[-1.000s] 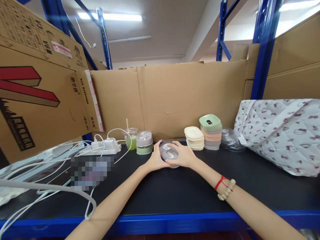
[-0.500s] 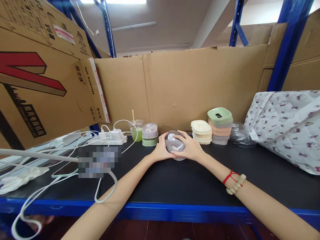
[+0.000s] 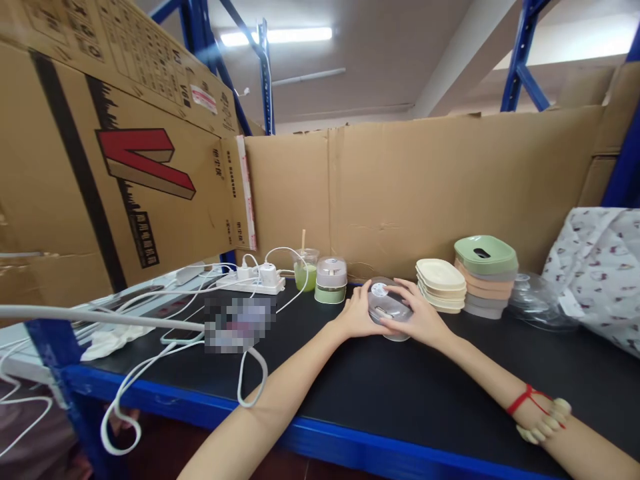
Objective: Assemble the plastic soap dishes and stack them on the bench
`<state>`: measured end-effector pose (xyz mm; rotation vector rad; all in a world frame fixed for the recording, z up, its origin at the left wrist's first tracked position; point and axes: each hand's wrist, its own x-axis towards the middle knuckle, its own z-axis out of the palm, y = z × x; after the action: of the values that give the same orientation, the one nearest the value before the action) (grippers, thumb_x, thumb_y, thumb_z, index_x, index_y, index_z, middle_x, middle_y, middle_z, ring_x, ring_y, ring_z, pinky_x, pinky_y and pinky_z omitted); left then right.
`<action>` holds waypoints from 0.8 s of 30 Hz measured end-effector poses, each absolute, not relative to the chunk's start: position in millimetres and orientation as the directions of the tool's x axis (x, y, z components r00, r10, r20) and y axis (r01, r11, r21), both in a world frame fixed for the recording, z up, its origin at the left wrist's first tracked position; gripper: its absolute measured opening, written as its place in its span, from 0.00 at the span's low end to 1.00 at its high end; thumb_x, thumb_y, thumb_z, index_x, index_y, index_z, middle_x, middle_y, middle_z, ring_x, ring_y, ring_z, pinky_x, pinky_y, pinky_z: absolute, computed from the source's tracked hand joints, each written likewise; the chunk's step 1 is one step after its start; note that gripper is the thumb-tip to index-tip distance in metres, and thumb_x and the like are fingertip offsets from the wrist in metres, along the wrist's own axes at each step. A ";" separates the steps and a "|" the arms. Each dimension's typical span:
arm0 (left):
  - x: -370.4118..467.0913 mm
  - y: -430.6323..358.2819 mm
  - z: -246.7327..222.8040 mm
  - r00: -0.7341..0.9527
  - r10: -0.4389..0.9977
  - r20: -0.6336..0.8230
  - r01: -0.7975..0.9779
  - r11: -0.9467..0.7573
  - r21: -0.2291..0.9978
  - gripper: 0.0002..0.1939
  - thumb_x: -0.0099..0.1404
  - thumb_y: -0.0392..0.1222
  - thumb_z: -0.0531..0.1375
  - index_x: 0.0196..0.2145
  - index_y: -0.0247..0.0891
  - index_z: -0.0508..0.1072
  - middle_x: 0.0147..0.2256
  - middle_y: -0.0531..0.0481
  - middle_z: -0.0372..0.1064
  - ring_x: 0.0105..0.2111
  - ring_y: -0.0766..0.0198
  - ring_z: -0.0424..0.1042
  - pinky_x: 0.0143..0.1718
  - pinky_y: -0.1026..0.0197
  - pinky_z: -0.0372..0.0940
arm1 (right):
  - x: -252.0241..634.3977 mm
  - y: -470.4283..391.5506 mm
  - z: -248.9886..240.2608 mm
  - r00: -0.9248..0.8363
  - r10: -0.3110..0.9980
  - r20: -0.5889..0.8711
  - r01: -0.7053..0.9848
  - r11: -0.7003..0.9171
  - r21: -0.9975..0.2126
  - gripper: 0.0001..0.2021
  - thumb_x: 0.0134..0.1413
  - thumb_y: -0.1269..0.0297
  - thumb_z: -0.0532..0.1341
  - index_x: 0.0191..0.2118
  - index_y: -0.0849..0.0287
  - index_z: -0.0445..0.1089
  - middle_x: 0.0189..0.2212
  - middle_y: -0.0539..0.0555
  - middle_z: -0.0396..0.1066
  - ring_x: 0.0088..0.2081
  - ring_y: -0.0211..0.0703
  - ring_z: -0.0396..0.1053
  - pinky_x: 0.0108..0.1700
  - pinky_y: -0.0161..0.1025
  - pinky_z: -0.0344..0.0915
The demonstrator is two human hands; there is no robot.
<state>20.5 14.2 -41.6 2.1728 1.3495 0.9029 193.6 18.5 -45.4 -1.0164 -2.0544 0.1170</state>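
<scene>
Both of my hands clasp a small round grey container [image 3: 389,304] with a clear, shiny plastic lid, low over the black tabletop. A round white sticker shows on its lid. My left hand [image 3: 357,313] curls around the left side. From the right, my right hand [image 3: 419,319] grips it, fingers over the lid's edge and thumb low in front. Behind my right hand stands a stack of cream square lids [image 3: 441,288]. Beside that is a stack of grey and peach pieces topped by a green lid [image 3: 485,256]. Left of my hands sits a purple-and-green container pair [image 3: 331,280].
A green drink cup with a straw [image 3: 305,277] stands beside a white power strip [image 3: 251,285]. White cables [image 3: 165,293] run over the left side, one hanging by my left forearm. Clear plastic lids [image 3: 537,307] and a patterned cloth [image 3: 600,267] lie at right. Cardboard [image 3: 400,180] walls the back.
My view has swung to the left, so everything sits further right in the picture. Both hands keep their grip on the round container, with little visible change in the fingers.
</scene>
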 end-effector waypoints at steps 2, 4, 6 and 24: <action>20.5 14.3 -40.6 0.321 0.904 0.282 0.636 -0.426 0.644 0.60 0.38 0.54 0.68 0.63 0.38 0.41 0.61 0.33 0.44 0.62 0.39 0.47 0.60 0.39 0.43 | 194.2 22.5 -48.5 -0.308 0.719 0.622 0.624 0.647 -0.438 0.28 0.38 0.48 0.64 0.49 0.50 0.66 0.55 0.57 0.58 0.55 0.54 0.62 0.50 0.50 0.66; 19.9 15.4 -39.7 0.321 0.908 0.270 0.649 -0.418 0.636 0.58 0.39 0.55 0.67 0.63 0.39 0.43 0.62 0.34 0.45 0.61 0.39 0.48 0.59 0.39 0.44 | 194.4 26.0 -51.0 -0.279 0.745 0.605 0.641 0.614 -0.461 0.27 0.39 0.46 0.63 0.48 0.50 0.67 0.53 0.58 0.60 0.54 0.54 0.63 0.49 0.50 0.67; 19.1 17.2 -39.3 0.326 0.910 0.256 0.664 -0.413 0.623 0.56 0.40 0.56 0.66 0.62 0.39 0.45 0.62 0.34 0.45 0.61 0.39 0.48 0.59 0.40 0.44 | 194.4 29.2 -53.5 -0.264 0.755 0.600 0.645 0.601 -0.473 0.26 0.39 0.46 0.63 0.46 0.52 0.68 0.50 0.58 0.63 0.52 0.53 0.64 0.51 0.51 0.65; 24.0 35.1 -57.9 0.288 0.915 0.281 0.562 -0.400 0.724 0.53 0.38 0.57 0.67 0.59 0.41 0.49 0.61 0.36 0.45 0.61 0.39 0.49 0.59 0.39 0.44 | 195.6 36.2 -54.1 -0.303 0.793 0.529 0.655 0.576 -0.489 0.27 0.39 0.51 0.65 0.48 0.53 0.66 0.48 0.56 0.65 0.52 0.48 0.64 0.56 0.48 0.58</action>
<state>24.0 35.1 -57.9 2.0673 1.3179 0.9431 195.6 36.2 -54.1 -1.1523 -2.0471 0.2314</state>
